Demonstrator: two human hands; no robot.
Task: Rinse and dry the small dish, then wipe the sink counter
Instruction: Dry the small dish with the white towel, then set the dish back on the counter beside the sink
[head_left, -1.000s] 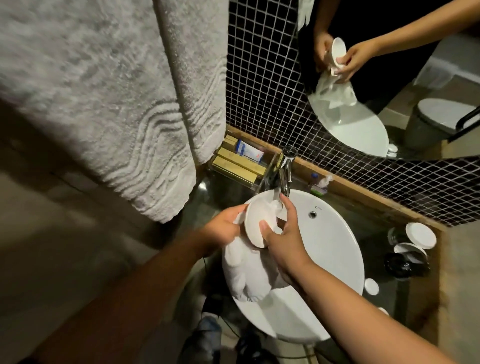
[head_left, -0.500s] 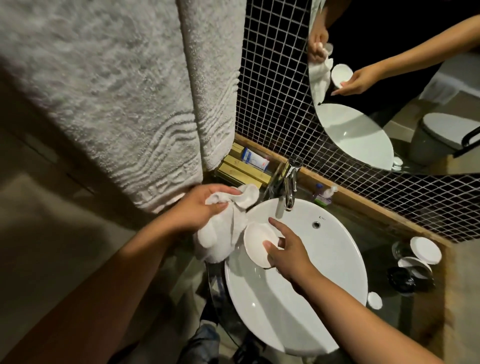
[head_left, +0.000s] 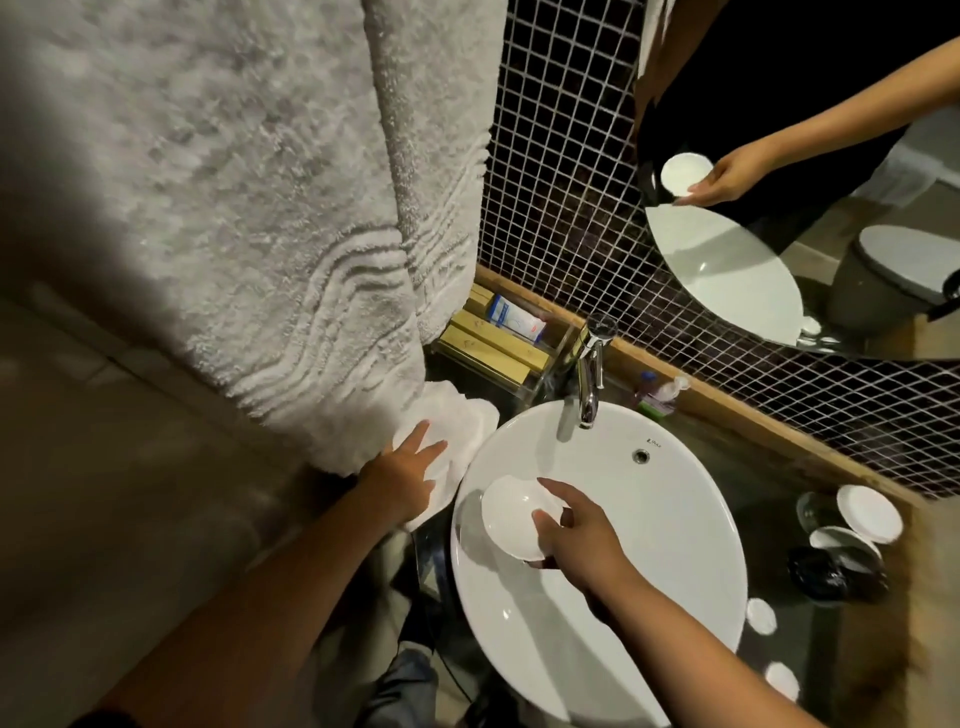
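Over the big white sink (head_left: 649, 545), the right hand (head_left: 576, 535) grips the small dish (head_left: 511, 519) by its rim, hollow side tipped up and left. Half a second ago the left hand (head_left: 402, 480) held the white cloth (head_left: 457, 431) up; now it presses it flat, fingers spread, on the dark desk (head_left: 727, 467) beside the sink. A grey towel (head_left: 234, 208) hangs above.

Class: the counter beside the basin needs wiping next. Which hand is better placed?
Left. The left hand lies flat on the white cloth on the counter; the right hand holds the small dish.
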